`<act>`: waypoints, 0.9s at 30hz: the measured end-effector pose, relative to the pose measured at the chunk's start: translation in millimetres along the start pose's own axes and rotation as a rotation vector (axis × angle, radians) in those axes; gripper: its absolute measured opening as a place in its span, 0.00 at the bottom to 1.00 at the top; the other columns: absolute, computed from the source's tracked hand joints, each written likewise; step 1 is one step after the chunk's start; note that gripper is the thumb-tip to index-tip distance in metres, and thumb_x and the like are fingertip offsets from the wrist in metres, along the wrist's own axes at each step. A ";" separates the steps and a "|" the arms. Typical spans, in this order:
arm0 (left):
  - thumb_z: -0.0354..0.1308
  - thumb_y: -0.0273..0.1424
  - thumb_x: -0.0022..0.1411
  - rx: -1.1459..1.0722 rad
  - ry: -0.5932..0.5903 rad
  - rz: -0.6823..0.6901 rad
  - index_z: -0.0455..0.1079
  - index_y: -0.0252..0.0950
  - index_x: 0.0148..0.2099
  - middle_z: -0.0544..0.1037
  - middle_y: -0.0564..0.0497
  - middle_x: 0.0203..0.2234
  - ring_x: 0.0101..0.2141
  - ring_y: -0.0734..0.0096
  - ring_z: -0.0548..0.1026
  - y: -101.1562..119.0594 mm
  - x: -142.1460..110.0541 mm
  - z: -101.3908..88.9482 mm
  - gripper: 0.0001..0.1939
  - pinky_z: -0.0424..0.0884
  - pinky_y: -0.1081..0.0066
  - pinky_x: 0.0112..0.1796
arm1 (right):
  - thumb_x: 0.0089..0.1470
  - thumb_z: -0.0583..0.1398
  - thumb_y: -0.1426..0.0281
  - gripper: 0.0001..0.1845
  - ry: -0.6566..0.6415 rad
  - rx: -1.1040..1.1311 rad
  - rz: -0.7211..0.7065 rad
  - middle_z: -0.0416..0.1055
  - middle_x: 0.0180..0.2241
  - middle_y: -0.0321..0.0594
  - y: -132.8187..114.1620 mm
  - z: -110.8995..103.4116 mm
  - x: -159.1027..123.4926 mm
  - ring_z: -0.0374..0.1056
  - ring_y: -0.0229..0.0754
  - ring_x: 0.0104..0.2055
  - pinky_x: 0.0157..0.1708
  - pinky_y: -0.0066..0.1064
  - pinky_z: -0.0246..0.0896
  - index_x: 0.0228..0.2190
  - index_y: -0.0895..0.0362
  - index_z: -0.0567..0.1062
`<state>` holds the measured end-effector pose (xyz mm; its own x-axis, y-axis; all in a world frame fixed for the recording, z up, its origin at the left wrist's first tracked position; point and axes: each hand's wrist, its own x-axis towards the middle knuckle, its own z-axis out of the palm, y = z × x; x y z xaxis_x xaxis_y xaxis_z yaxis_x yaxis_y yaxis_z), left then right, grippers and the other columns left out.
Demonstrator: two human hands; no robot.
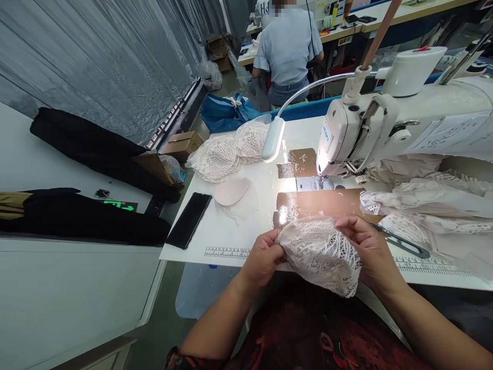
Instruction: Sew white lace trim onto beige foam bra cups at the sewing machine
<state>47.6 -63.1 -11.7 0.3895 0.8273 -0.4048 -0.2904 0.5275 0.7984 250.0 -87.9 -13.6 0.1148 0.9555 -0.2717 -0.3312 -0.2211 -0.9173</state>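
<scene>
Between my two hands, at the table's front edge, I hold a cream lace bra cup [321, 254], rounded side toward me. My left hand [264, 259] pinches its left edge between thumb and fingers. At its upper right edge, my right hand [365, 246] grips the fabric with bent fingers. Just beyond stands a white sewing machine [404, 121], its needle area lit over a metal plate [310, 184] flanked by brown tape. Right of my right hand lies a dark pair of thread snips [408, 246], partly against more cream lace fabric [439, 205].
On the table's left are a black phone [188, 221], a beige pad [231, 192] on a sheer piece, and finished-looking lace cups [231, 149]. A bendable lamp [274, 139] arches over. Behind are a blue bag [227, 112] and a seated person [287, 49].
</scene>
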 end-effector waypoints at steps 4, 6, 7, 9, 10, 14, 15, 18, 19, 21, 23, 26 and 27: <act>0.61 0.25 0.45 -0.259 0.116 0.021 0.72 0.32 0.30 0.74 0.54 0.23 0.24 0.76 0.70 -5.5 5.8 12.1 0.06 0.68 0.76 0.29 | 0.53 0.60 0.49 0.20 -0.115 -0.011 -0.012 0.70 0.25 0.38 5.2 -6.1 3.3 0.68 0.41 0.31 0.32 0.31 0.63 0.26 0.53 0.76; 0.61 0.29 0.50 -0.384 0.148 0.014 0.74 0.32 0.37 0.78 0.50 0.30 0.31 0.71 0.75 -5.8 7.8 18.7 0.10 0.71 0.73 0.35 | 0.53 0.60 0.49 0.20 -0.157 -0.067 -0.044 0.71 0.26 0.38 5.1 -7.9 2.8 0.68 0.43 0.34 0.36 0.32 0.63 0.27 0.53 0.77; 0.60 0.32 0.54 -0.442 0.145 -0.003 0.75 0.33 0.41 0.79 0.48 0.34 0.36 0.68 0.76 -5.4 7.9 21.8 0.13 0.72 0.71 0.39 | 0.52 0.62 0.52 0.18 -0.169 -0.132 -0.061 0.70 0.26 0.37 4.5 -8.6 2.0 0.66 0.42 0.33 0.36 0.31 0.62 0.26 0.53 0.77; 0.57 0.41 0.60 -0.532 0.087 -0.044 0.73 0.33 0.49 0.78 0.44 0.43 0.45 0.61 0.75 -3.9 5.6 27.0 0.20 0.71 0.65 0.46 | 0.50 0.65 0.58 0.13 -0.152 -0.257 -0.091 0.67 0.24 0.34 3.1 -9.6 0.1 0.61 0.38 0.29 0.31 0.29 0.58 0.24 0.54 0.76; 0.55 0.46 0.61 -0.560 0.038 -0.058 0.71 0.33 0.52 0.77 0.43 0.47 0.49 0.58 0.74 -3.2 3.5 29.2 0.25 0.69 0.63 0.49 | 0.50 0.66 0.60 0.13 -0.120 -0.280 -0.107 0.65 0.23 0.33 2.7 -9.7 -0.8 0.58 0.36 0.27 0.29 0.28 0.56 0.22 0.54 0.75; 0.60 0.52 0.55 -0.524 -0.097 -0.047 0.68 0.33 0.57 0.75 0.40 0.50 0.52 0.52 0.72 -4.1 -5.1 38.3 0.35 0.67 0.59 0.52 | 0.50 0.66 0.61 0.13 -0.034 -0.213 -0.143 0.63 0.21 0.32 3.5 -6.4 -2.0 0.55 0.35 0.25 0.25 0.27 0.53 0.20 0.55 0.74; 0.65 0.46 0.53 -0.481 -0.103 -0.047 0.69 0.33 0.56 0.77 0.41 0.48 0.51 0.52 0.73 -5.8 -5.9 40.8 0.33 0.67 0.60 0.52 | 0.50 0.66 0.62 0.13 -0.050 -0.208 -0.130 0.63 0.21 0.32 3.7 -4.3 -1.8 0.56 0.34 0.25 0.25 0.27 0.53 0.20 0.55 0.74; 0.68 0.23 0.41 -0.346 -0.083 -0.079 0.76 0.30 0.43 0.80 0.45 0.35 0.40 0.58 0.77 -14.2 -4.8 45.1 0.22 0.70 0.65 0.45 | 0.45 0.68 0.59 0.14 -0.113 -0.095 -0.028 0.66 0.20 0.33 1.3 1.9 -1.2 0.58 0.35 0.23 0.25 0.28 0.56 0.20 0.55 0.75; 0.67 0.19 0.39 -0.317 -0.068 -0.090 0.76 0.30 0.39 0.80 0.47 0.30 0.35 0.62 0.78 -17.6 -4.2 43.6 0.19 0.71 0.68 0.40 | 0.44 0.69 0.57 0.15 -0.114 -0.027 0.009 0.67 0.19 0.34 -0.7 2.7 -1.0 0.59 0.36 0.23 0.24 0.29 0.57 0.19 0.54 0.75; 0.64 0.18 0.38 -0.279 -0.043 -0.100 0.74 0.30 0.29 0.76 0.51 0.21 0.24 0.71 0.74 -23.1 -4.2 34.4 0.11 0.69 0.73 0.30 | 0.41 0.69 0.56 0.16 -0.067 0.086 0.042 0.69 0.20 0.35 -6.6 0.7 -0.4 0.62 0.38 0.22 0.25 0.31 0.60 0.20 0.54 0.74; 0.64 0.20 0.40 -0.233 -0.075 -0.124 0.68 0.31 0.21 0.70 0.54 0.14 0.16 0.78 0.67 -23.4 -6.8 18.4 0.07 0.60 0.77 0.20 | 0.41 0.70 0.57 0.15 0.030 0.135 0.021 0.71 0.21 0.34 -13.8 -5.5 0.2 0.64 0.39 0.24 0.27 0.32 0.63 0.21 0.53 0.75; 0.63 0.23 0.46 -0.073 -0.140 -0.021 0.60 0.33 0.16 0.65 0.55 0.11 0.15 0.76 0.67 -7.2 -14.3 -4.2 0.15 0.60 0.76 0.19 | 0.42 0.70 0.60 0.12 0.109 0.107 0.012 0.72 0.24 0.33 -22.6 -14.3 0.3 0.66 0.37 0.25 0.28 0.29 0.64 0.24 0.51 0.75; 0.63 0.24 0.48 0.015 -0.116 0.094 0.64 0.33 0.18 0.69 0.53 0.15 0.20 0.73 0.71 2.2 -17.1 -7.8 0.12 0.65 0.75 0.24 | 0.42 0.71 0.62 0.11 0.066 0.060 0.027 0.72 0.24 0.33 -24.2 -14.9 -0.2 0.66 0.37 0.25 0.27 0.28 0.64 0.24 0.52 0.75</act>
<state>33.4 -74.6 -6.6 0.4603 0.8443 -0.2745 -0.3176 0.4453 0.8372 272.0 -85.7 4.4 0.1662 0.9339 -0.3164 -0.3902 -0.2324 -0.8909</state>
